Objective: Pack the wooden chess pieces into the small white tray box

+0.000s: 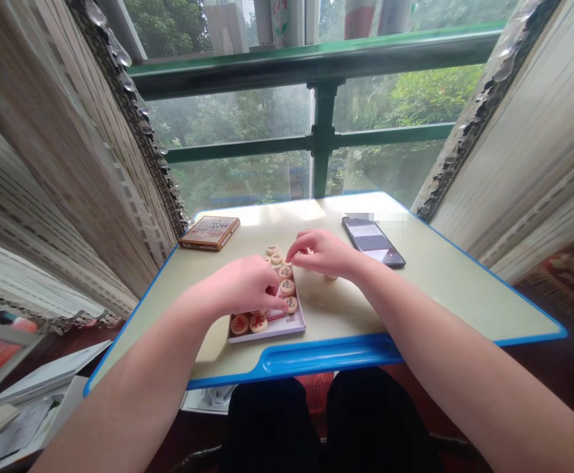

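Note:
My left hand [247,284] reaches over a shallow open box [267,336], fingers curled, with a fingertip against a round wooden Chinese chess piece [291,304] bearing a black character. Two more black-marked pieces lie in a column behind it, one of them a middle piece [287,288]. Along the box's near left sit two red-marked pieces, including a corner piece [240,324]. The hand hides part of the box. My right hand [322,252] arches just beyond the box's right side, fingers bent and apart above loose pieces that it partly covers.
Loose chess pieces [276,259] lie behind the box. A brown flat box [211,233] rests at the table's back left, a phone [373,241] at the back right. The table [444,289] has a blue rim and a blue front tray [331,353]. Windows and curtains surround it.

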